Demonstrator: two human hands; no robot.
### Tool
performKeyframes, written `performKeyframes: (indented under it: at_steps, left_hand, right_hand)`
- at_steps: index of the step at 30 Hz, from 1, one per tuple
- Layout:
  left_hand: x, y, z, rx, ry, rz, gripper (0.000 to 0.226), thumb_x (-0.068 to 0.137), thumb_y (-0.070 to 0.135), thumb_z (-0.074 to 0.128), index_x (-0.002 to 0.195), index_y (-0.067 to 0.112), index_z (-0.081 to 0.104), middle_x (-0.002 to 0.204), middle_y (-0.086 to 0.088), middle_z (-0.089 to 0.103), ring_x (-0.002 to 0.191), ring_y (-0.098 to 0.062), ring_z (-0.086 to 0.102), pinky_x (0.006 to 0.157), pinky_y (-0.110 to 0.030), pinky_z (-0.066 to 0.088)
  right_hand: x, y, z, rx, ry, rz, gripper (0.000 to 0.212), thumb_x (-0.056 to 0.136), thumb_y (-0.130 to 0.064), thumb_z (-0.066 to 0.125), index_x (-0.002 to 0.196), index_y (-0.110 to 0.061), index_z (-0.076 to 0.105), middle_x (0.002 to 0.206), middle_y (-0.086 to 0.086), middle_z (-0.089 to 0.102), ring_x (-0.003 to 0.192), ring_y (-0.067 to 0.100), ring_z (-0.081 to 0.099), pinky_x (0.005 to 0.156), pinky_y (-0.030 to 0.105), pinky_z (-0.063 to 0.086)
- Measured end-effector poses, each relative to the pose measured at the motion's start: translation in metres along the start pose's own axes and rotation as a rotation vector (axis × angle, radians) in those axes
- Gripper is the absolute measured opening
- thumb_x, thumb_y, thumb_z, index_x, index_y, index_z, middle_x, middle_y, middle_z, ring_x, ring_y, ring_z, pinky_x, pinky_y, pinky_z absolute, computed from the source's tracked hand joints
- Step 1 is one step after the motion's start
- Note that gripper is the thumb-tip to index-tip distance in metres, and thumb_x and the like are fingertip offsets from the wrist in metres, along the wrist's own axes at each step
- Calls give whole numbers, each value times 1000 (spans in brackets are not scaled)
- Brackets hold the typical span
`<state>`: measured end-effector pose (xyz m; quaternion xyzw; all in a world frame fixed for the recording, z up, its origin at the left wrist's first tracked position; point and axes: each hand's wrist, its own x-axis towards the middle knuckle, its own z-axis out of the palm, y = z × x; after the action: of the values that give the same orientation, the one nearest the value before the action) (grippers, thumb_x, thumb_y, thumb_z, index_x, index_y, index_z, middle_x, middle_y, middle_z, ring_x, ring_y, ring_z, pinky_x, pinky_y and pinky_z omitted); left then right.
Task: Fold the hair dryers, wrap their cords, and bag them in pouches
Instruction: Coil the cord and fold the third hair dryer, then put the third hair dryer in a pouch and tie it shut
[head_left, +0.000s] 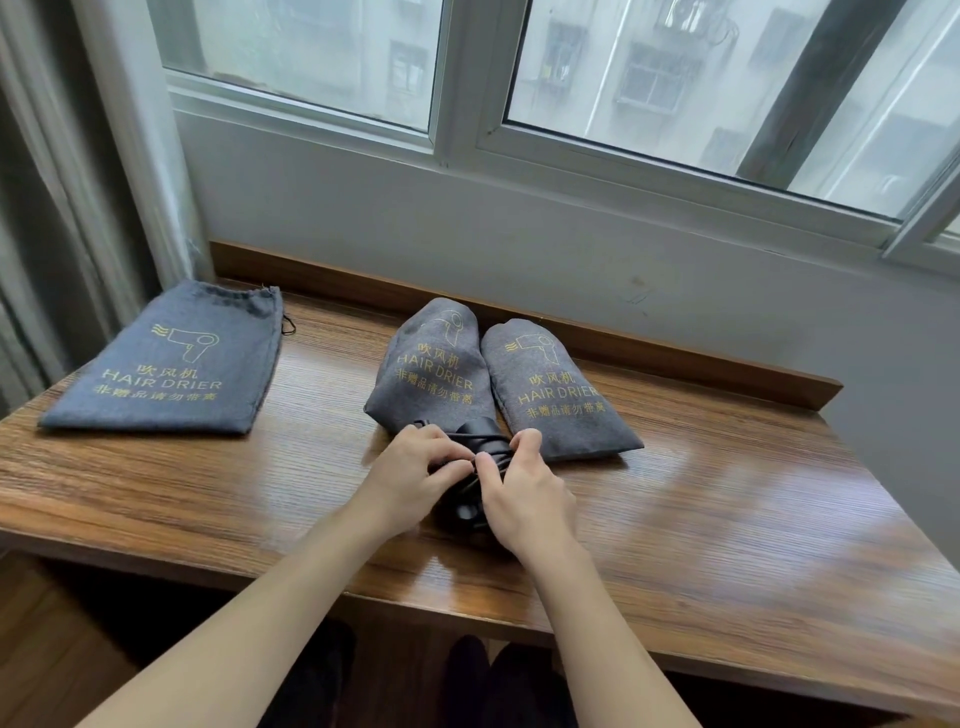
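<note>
A black hair dryer (465, 512) lies on the wooden table (727, 519) near its front edge, mostly covered by my hands. My left hand (410, 480) and my right hand (524, 493) both grip its black cord (480, 439), which is bunched over the dryer's top. Just behind stand two full grey pouches with gold "HAIR DRIER" print, the left pouch (434, 364) and the right pouch (556, 389), side by side and touching. A flat, empty-looking grey pouch (166, 369) lies at the table's far left.
A raised wooden lip (649, 348) runs along the table's back against the white wall under the window. A curtain (47, 208) hangs at the left. Dark shoes (478, 675) show on the floor below the front edge.
</note>
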<state>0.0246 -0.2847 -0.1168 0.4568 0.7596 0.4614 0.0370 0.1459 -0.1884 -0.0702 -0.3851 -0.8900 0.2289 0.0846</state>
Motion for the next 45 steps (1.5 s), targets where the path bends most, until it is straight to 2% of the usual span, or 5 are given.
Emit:
performKeyframes:
  at_steps: [9,21,28,37,45]
  left_hand:
    - [5,10,11,99,-26,-135,50,68,56,28,83,27,66,99,13,66,101,-16,51,91,-39,41]
    - [14,-7,-23,-287,-126,-331,32,67,29,87,91,24,66,85,-2,62,66,-6,52,62,-16,43]
    - [15,-68,-84,597,115,-674,82,85,54,62,150,19,27,162,-15,11,149,-32,10,115,-53,20]
    - [7,-73,-97,620,30,-696,71,91,58,49,151,25,29,137,-11,56,129,-35,47,107,-50,30]
    - [7,-58,-118,733,-369,-746,89,73,59,75,147,38,30,150,-11,33,138,-37,28,108,-53,31]
  right_hand:
    - [4,2,3,50,29,32,49,93,-62,44,131,-33,34,135,3,57,117,35,56,86,40,40]
    - [1,5,1,-253,-192,-138,87,80,-84,42,152,-51,6,165,7,9,139,34,36,108,45,33]
    - [2,3,1,-252,-185,-137,84,82,-82,42,152,-50,7,161,5,16,136,34,39,105,45,36]
    - [2,3,1,-241,-175,-133,84,81,-82,43,152,-50,9,160,5,19,134,33,41,103,44,37]
    - [1,4,0,-229,-175,-129,84,81,-82,43,151,-51,9,160,4,19,135,33,40,103,44,36]
